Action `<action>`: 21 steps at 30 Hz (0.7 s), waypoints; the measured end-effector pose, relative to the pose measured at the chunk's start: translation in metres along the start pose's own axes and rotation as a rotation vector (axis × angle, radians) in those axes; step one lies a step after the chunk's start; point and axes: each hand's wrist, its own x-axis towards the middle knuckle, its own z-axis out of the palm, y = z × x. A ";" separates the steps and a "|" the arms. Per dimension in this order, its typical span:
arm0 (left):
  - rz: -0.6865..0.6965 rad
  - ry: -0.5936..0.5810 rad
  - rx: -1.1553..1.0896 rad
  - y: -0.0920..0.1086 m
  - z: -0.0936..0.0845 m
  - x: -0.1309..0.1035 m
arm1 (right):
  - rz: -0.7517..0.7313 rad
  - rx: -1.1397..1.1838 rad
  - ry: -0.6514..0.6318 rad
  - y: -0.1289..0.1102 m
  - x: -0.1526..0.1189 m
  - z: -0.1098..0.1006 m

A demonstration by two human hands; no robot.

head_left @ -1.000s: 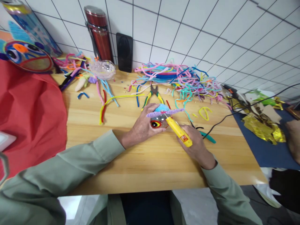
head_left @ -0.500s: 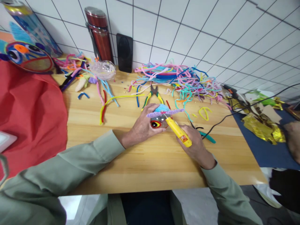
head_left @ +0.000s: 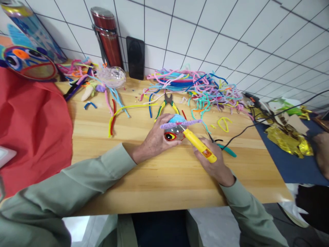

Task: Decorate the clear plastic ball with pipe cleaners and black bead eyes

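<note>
In centre frame, the left hand [head_left: 155, 137] clasps a clear, blue-topped ball [head_left: 177, 130], while at its lower right the right hand [head_left: 212, 158] grips a slim yellow plastic tool [head_left: 199, 144] slanting up-left toward a fuzzy purple strip [head_left: 191, 122].

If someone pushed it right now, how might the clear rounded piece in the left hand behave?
Its curved side suggests the clear rounded piece might roll without the left hand holding it. Its glossy surface could feel slippery. The thin, fuzzy lilac strip across it would probably bend if knocked.
</note>
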 end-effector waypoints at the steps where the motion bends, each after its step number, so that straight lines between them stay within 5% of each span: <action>1: 0.008 0.007 -0.005 0.000 0.000 0.000 | 0.036 0.022 0.011 -0.001 -0.001 0.000; 9: 0.045 0.024 0.016 0.000 -0.001 0.001 | 0.261 0.185 -0.005 -0.006 -0.001 0.001; 16: -0.006 0.008 -0.015 0.005 -0.004 0.005 | 0.609 0.621 0.019 -0.006 -0.003 0.006; 21: -0.034 -0.016 0.001 0.006 -0.005 0.006 | 0.654 0.795 -0.048 -0.001 0.001 0.008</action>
